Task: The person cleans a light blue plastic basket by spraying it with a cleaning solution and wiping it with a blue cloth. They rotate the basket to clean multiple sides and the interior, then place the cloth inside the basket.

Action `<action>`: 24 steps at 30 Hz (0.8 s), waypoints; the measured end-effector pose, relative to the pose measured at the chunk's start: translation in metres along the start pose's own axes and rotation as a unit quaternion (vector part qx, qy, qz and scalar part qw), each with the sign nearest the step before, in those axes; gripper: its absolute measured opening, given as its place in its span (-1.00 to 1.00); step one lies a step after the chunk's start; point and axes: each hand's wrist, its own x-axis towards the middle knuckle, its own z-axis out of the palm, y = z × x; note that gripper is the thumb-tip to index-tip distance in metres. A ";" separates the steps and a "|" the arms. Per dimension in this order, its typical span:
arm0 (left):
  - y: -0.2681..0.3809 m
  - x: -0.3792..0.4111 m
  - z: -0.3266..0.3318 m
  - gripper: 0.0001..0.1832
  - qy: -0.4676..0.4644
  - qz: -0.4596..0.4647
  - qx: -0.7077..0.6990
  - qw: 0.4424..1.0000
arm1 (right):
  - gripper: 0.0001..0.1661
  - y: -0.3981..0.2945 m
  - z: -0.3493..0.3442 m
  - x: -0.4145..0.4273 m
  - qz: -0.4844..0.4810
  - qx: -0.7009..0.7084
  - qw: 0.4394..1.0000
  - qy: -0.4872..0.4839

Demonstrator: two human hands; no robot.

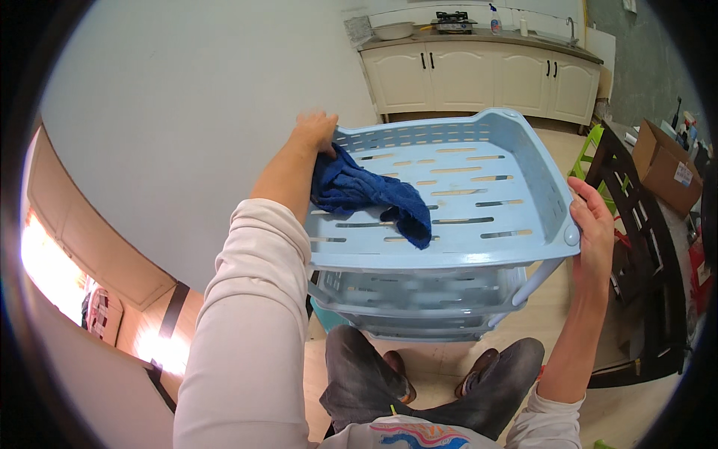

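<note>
A light-blue plastic storage rack (pixel 516 126) with several tiers stands before me, its slotted top basket tilted toward my view. A dark-blue cloth (pixel 364 188) lies bunched in the left part of that basket, one end trailing over the slots. My left hand (pixel 317 132) is at the basket's far left corner, with the cloth's upper end under its thumb; its fingertips are blurred and reach past the rim. On the other side, my right hand (pixel 593 216) grips the near right corner, thumb at the rim. The lower tiers (pixel 415 289) show partly beneath the top basket.
A pale wall (pixel 196 112) rises close on the left. Cream kitchen cabinets (pixel 460 76) stand at the back under a counter with a gas stove (pixel 453 22). At right are a dark slatted frame (pixel 645 252), a green plastic chair (pixel 588 151) and a cardboard box (pixel 662 163).
</note>
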 end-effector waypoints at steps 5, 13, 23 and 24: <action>-0.002 0.015 0.007 -0.36 -0.103 -0.007 -0.009 0.995 | -0.57 0.002 0.001 -0.002 -0.005 -0.001 1.000 -0.017; -0.019 0.034 0.000 -0.64 -0.118 0.058 -0.036 0.991 | -0.59 0.002 -0.003 -0.001 0.002 0.021 0.999 -0.029; -0.037 0.039 -0.001 -0.78 -0.144 0.058 -0.137 0.978 | -0.61 0.000 0.005 -0.003 -0.016 0.017 1.000 0.008; -0.031 0.036 -0.002 -0.76 -0.127 0.050 -0.126 0.983 | -0.61 -0.001 0.004 -0.004 -0.019 0.014 1.000 0.010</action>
